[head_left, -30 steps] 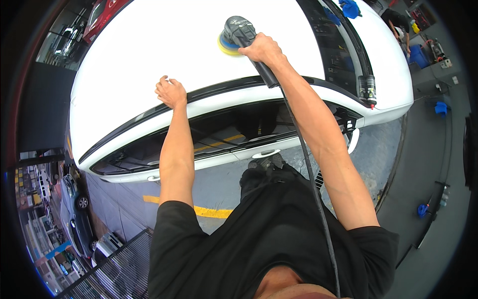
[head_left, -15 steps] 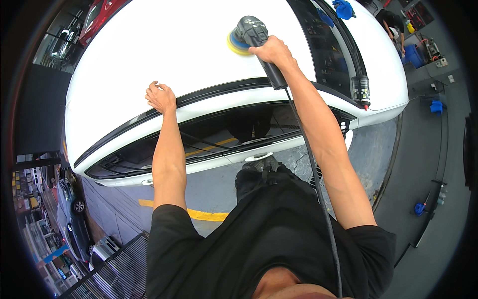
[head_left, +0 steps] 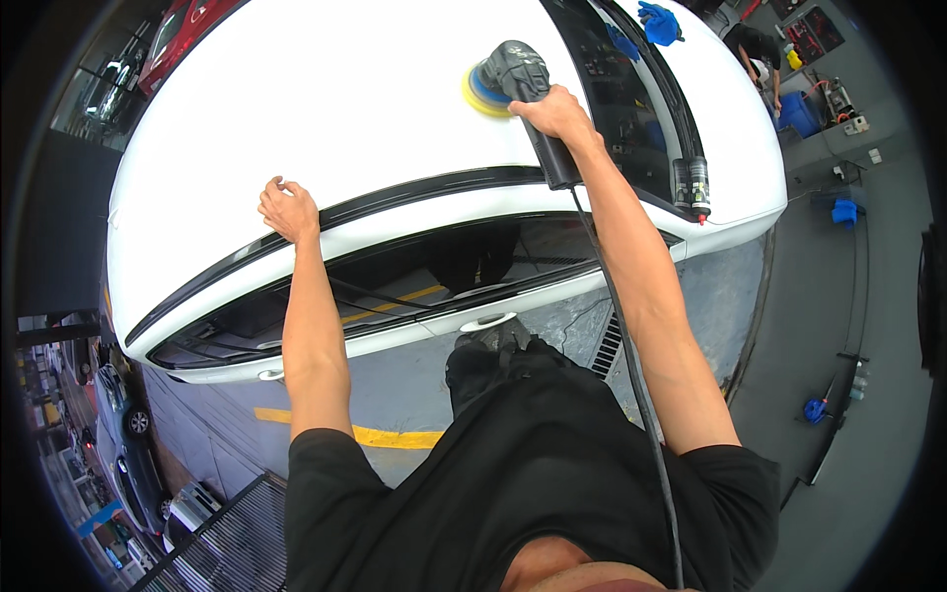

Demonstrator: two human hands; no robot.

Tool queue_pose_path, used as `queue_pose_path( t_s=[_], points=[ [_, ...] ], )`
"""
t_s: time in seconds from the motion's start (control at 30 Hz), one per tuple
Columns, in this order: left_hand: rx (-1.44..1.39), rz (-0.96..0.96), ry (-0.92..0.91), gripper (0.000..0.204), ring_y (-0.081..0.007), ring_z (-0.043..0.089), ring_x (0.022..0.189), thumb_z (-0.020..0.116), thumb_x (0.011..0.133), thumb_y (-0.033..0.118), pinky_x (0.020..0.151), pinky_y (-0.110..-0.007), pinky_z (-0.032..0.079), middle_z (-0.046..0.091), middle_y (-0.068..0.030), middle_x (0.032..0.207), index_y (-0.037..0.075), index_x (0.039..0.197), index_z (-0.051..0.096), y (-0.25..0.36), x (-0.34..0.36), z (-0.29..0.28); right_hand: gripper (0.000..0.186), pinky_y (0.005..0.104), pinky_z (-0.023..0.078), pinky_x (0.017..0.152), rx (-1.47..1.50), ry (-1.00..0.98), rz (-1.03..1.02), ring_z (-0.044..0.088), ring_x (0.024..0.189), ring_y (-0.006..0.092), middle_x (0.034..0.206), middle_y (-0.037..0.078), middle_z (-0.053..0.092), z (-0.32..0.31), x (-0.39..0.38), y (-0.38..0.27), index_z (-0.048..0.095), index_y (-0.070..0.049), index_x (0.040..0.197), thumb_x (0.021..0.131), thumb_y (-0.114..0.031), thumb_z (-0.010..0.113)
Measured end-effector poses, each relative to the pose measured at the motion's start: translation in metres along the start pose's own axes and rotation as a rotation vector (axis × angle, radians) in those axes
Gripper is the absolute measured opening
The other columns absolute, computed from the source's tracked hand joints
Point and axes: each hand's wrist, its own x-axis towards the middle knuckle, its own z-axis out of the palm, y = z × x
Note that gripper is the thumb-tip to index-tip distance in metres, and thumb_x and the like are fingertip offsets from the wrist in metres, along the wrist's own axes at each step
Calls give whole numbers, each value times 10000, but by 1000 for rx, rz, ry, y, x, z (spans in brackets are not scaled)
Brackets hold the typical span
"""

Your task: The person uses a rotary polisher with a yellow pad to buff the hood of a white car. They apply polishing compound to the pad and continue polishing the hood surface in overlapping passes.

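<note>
1. On the white car roof [head_left: 326, 109], toward the end by the dark glass: a polisher [head_left: 519, 71], dark grey and black, with a rounded, pale-smudged head.
2. Under that head, face down on the roof: a round pad [head_left: 471, 94], yellow at the rim, with a blue layer above.
3. Wrapped firmly round the polisher's handle, over the roof: right hand [head_left: 554, 111], with head and pad beyond the grip and the black barrel jutting back toward the roof's near edge.
4. From the barrel's end, down off the roof: a thin black cord [head_left: 631, 365].
5. At the roof's near edge, well apart from the polisher: left hand [head_left: 289, 210], fingers loosely bent, partly spread; contact uncertain.
6. Along the roof's near edge: glossy black trim [head_left: 424, 192], curved.
7. Beyond the roof's right end: smooth dark glass [head_left: 631, 113], then two dark bottles [head_left: 699, 185] and a crumpled blue cloth [head_left: 659, 24].
</note>
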Motion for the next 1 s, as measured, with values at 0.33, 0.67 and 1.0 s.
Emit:
queue_pose_path(
  t_s=[0.33,0.67,1.0],
  points=[
    [-31,10,4,299,-292,532,1211,561,987,226,1072,-471,398,644,-89,1239,80,1227,664,3,-2,-3,765,415,541,889,36,-11,82,723,985,323,1071,237,734,-18,25,50,704,79,1151,701,-534,785],
    [-20,18,8,295,-284,549,1177,562,997,246,1032,-457,421,661,-74,1204,84,1218,671,1,-2,-3,656,386,531,796,134,-44,91,682,849,247,984,163,725,-32,50,110,719,50,1089,726,-493,788],
    [-9,5,-19,297,-279,552,1167,562,1004,255,1023,-444,423,664,-70,1202,87,1222,674,8,-3,-7,756,399,568,726,185,-81,222,712,823,277,1003,193,716,-47,93,131,662,88,1190,712,-484,789]
  ],
)
